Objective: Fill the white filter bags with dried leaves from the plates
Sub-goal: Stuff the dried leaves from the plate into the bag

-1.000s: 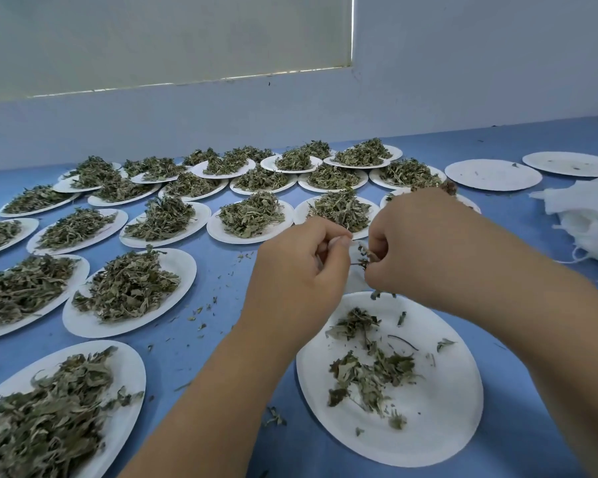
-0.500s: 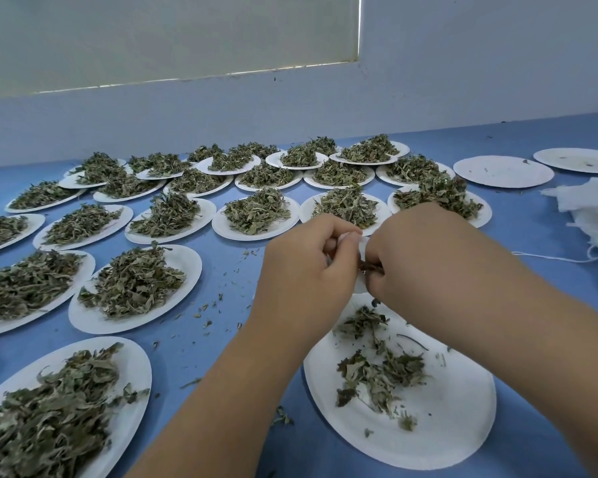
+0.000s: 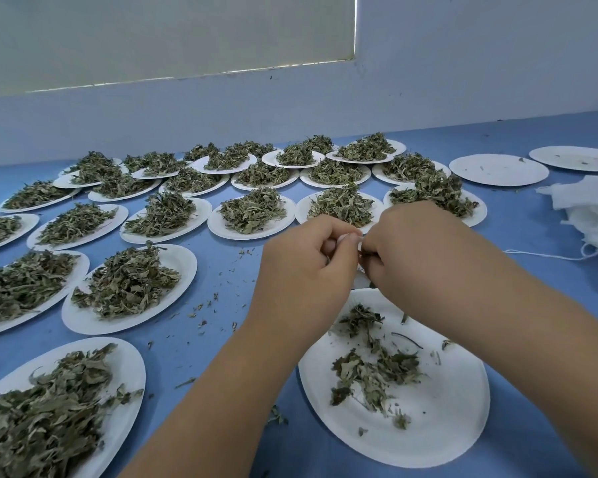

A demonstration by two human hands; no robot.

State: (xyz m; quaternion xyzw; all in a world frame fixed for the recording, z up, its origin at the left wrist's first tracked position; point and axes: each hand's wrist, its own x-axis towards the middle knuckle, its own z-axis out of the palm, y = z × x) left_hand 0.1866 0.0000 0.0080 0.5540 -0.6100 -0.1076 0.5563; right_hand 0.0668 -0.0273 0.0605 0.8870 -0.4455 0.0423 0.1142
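Pinching the white filter bag (image 3: 359, 279), left hand (image 3: 304, 267) and right hand (image 3: 415, 250) touch — just beyond the near plate (image 3: 446, 426).

Left hand (image 3: 301, 267) and right hand (image 3: 411, 257) meet, fingers (image 3: 337, 233) curled.

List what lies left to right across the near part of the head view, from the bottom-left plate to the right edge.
White paper plate heaped with dried leaves → left hand → small white filter bag pinched between both hands → right hand → loose pile of white filter bags at the right edge.
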